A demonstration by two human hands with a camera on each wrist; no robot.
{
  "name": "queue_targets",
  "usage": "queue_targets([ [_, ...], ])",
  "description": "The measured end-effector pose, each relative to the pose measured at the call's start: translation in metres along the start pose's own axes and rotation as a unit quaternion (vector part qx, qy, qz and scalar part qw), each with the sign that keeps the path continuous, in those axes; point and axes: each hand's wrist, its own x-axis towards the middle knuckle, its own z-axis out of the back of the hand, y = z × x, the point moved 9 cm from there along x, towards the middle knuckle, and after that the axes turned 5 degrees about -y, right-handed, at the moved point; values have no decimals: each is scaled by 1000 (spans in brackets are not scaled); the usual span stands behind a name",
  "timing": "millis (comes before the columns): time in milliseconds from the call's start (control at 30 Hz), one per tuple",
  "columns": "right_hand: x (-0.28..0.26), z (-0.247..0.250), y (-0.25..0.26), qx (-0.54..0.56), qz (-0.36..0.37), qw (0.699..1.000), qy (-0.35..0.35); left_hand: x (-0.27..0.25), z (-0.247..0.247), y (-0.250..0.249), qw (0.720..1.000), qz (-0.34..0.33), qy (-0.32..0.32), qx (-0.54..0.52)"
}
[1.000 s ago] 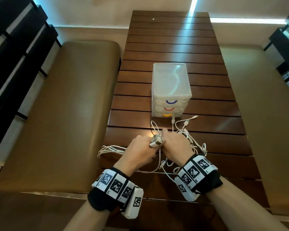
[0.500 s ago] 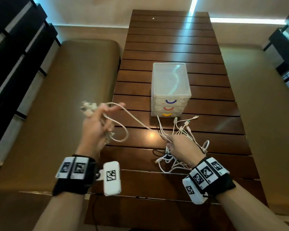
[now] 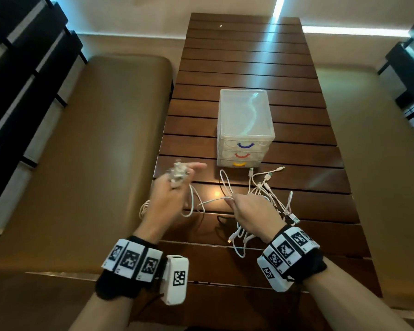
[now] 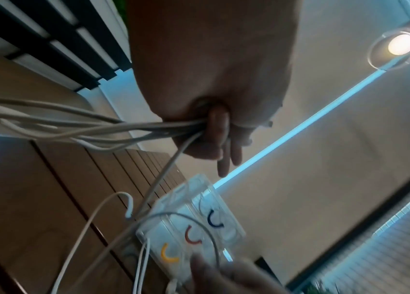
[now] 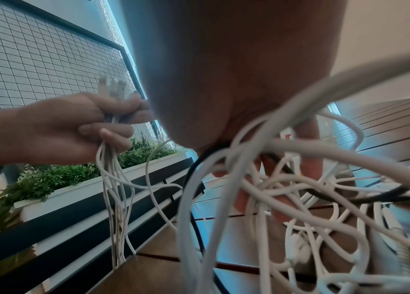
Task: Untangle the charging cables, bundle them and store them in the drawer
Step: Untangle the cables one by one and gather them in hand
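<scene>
Several white charging cables lie tangled on the slatted wooden table, in front of a clear three-drawer unit with all drawers closed. My left hand is raised over the table's left edge and grips a bunch of cable plug ends; their cords trail from its fist. My right hand rests on the tangle and pinches a cable that runs slack to the left hand. In the right wrist view its fingers are threaded through the loops.
The drawer handles are blue, red and yellow. A tan cushioned bench runs along the table's left side, another bench along its right. Loose plugs point toward the drawer unit.
My left hand pulled the plug bunch out to the left, away from the right hand, and has now swung back toward the table. The cable between the hands has slackened. The right hand stayed on the tangle.
</scene>
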Motion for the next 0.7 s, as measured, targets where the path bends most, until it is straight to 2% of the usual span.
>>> queue_targets([
  [100,3,4,4,14,12,1000,-23,-5,-40,6,988,15,99,121],
  [167,2,4,6,1,36,999,-30,-10,-57,14,955,19,143,257],
  [233,-1,1,9,-18,46,999,-18,-12,-63,14,928,14,147,341],
  [333,-2,-4,5,-11,29,999,-6,-12,-64,9,913,3,138,385],
  [433,0,-5,4,12,22,1000,1,-10,-58,9,919,13,132,372],
  [500,0,-4,6,36,20,999,9,-6,-48,13,936,30,109,334],
  [600,-2,-1,4,76,12,997,0,4,-25,23,969,61,38,238],
  [700,-2,0,4,92,10,996,-2,12,1,31,985,82,-46,145],
])
